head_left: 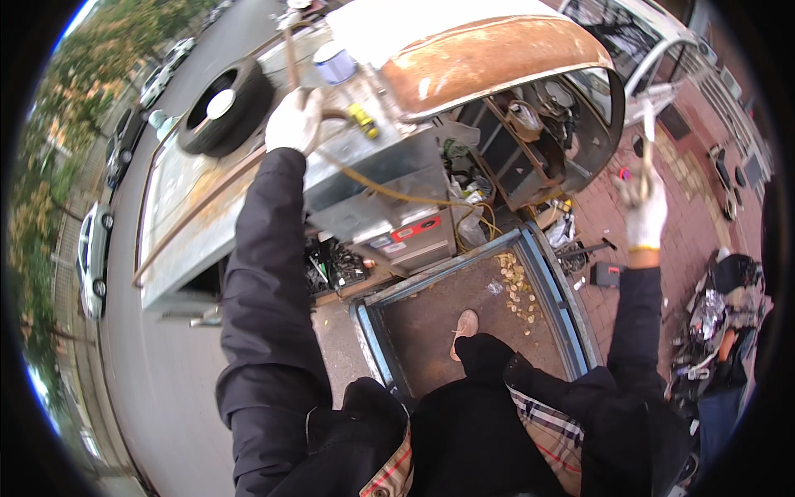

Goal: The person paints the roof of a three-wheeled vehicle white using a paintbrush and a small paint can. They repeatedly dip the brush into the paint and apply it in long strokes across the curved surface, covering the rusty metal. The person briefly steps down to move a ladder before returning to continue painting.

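Note:
At upper left my left hand (296,123), in a white work glove, is closed at the rusty brown rail of a metal-topped cart. What lies inside its fingers is hidden. My right hand (646,211), also gloved in white, is raised on the right and closed around a paintbrush (648,149) with a wooden handle and pale tip, pointing up. Beside my left hand lie a black tyre (232,108), a white tub with a blue rim (334,63) and a small yellow-green tool (363,121). A rusty orange curved cab roof (497,62) spans the area between my hands.
My shoe (465,323) stands in a blue-edged cargo bed (431,340) with scattered yellowish bits (517,290). A yellow cord (381,189) crosses the metal box front (406,232). Clutter lies on brick paving at right, near a dark box (607,274). Parked cars (93,258) line the road.

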`<state>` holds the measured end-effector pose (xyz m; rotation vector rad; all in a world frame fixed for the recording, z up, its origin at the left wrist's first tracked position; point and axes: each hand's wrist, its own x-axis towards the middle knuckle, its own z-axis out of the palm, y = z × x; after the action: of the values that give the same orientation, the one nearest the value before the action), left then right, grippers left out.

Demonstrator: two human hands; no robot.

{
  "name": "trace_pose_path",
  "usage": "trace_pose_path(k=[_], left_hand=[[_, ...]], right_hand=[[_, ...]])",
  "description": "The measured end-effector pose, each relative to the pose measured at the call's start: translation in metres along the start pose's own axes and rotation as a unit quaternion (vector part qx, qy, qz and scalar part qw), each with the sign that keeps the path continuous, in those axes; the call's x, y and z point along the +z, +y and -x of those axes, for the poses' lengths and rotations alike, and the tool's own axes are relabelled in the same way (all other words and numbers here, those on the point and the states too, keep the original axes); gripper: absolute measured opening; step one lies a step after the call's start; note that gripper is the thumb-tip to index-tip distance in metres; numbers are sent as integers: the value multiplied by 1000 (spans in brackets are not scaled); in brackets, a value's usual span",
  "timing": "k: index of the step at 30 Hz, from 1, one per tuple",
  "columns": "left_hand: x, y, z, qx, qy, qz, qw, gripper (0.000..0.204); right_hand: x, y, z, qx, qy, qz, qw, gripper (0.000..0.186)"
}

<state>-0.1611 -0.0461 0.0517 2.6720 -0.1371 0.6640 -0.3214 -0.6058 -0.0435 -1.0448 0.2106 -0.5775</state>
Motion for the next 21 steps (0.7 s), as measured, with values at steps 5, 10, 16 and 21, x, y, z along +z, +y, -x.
trace_pose_path(k=[5, 10, 16, 21], left_hand=[[99, -11, -51, -80, -98, -304, 944, 66], [101, -27, -52, -71, -85, -302, 947, 68], [100, -14, -47, -111, -54, -214, 969, 51], [101, -10, -43, -81, -23, -162, 983, 52]], right_hand=[[100, -4, -69, -77, -21, -2, 997, 40], [118, -13, -108, -117, 0, -43, 992, 25], [62, -31, -161, -93, -71, -17, 993, 34], [32, -51, -201, -130, -99, -7, 986, 40]])
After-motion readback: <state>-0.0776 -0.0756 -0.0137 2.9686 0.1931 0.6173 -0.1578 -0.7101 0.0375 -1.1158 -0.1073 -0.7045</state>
